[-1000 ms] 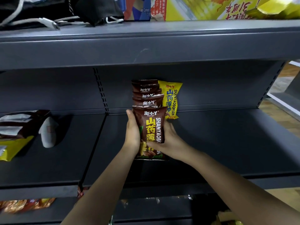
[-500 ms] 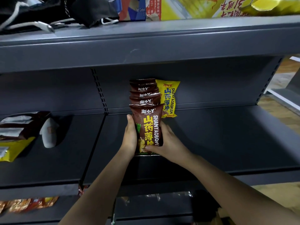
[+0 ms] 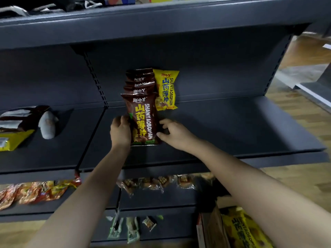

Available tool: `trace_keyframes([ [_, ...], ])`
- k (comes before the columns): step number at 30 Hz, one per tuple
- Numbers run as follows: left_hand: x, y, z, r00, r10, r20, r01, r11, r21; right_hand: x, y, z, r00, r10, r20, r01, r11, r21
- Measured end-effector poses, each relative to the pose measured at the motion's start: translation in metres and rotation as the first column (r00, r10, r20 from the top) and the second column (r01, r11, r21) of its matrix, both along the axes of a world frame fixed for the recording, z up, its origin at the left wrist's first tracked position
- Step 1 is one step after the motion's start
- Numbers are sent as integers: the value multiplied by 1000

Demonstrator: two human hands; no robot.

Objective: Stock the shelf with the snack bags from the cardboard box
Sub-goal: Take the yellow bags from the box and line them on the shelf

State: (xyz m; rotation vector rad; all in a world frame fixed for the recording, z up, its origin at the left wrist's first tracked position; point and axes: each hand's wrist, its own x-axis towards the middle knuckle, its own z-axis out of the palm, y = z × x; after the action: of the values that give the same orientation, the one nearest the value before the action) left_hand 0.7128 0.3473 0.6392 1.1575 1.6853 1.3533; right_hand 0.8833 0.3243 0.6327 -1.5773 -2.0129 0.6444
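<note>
A brown snack bag [image 3: 143,120] stands upright on the grey middle shelf [image 3: 232,126], at the front of a row of like brown bags [image 3: 140,81]. A yellow snack bag [image 3: 165,90] leans on the back wall just right of that row. My left hand [image 3: 120,131] curls its fingers against the front bag's left edge. My right hand [image 3: 174,133] is spread beside the bag's right edge, its thumb touching the lower corner. The cardboard box [image 3: 213,228] sits low at the right with yellow bags [image 3: 245,230] in it.
Other packets and a grey-white pouch [image 3: 47,125] lie on the shelf bay to the left. The lower shelves carry orange-red packets [image 3: 34,192], clear-wrapped snacks [image 3: 161,183] and small green packs [image 3: 132,230]. The top shelf overhangs close above. A wooden floor shows at right.
The brown bag has been pushed back against the row and now stands on the shelf. My right hand has loosened from it and spread out. The camera has tilted down.
</note>
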Motion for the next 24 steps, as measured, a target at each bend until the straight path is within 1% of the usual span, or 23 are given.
trace_keyframes([
  [4, 5, -23, -4, 985, 52, -162, -55, 998, -17, 29, -25, -1, 999, 13, -43, -12, 1000, 20],
  [9, 32, -78, -10, 957, 174, -232, -166, 985, 52, 76, -63, -5, 991, -13, -130, 19, 999, 44],
  [11, 50, -104, -17, 959, 163, -233, -142, 984, 103, 95, -83, -6, 989, -6, -148, 12, 999, 45],
  [13, 73, -131, -25, 965, 68, -252, -30, 988, 153, 114, -104, -9, 987, 4, -159, 7, 998, 67],
  [15, 99, -154, -37, 934, -46, -354, 106, 983, 153, 131, -123, -15, 985, 2, -174, 13, 996, 84],
  [17, 123, -173, -53, 874, -163, -457, 247, 960, 131, 149, -141, -23, 986, -15, -167, 28, 997, 75],
  [20, 157, -190, -78, 755, -350, -554, 459, 886, 66, 175, -162, -42, 991, -49, -125, 53, 998, 31],
  [22, 180, -196, -97, 669, -442, -597, 557, 830, 10, 191, -172, -58, 993, -76, -92, 75, 997, -10],
  [24, 201, -199, -116, 595, -522, -611, 621, 781, -62, 206, -181, -72, 990, -119, -71, 116, 992, -54],
])
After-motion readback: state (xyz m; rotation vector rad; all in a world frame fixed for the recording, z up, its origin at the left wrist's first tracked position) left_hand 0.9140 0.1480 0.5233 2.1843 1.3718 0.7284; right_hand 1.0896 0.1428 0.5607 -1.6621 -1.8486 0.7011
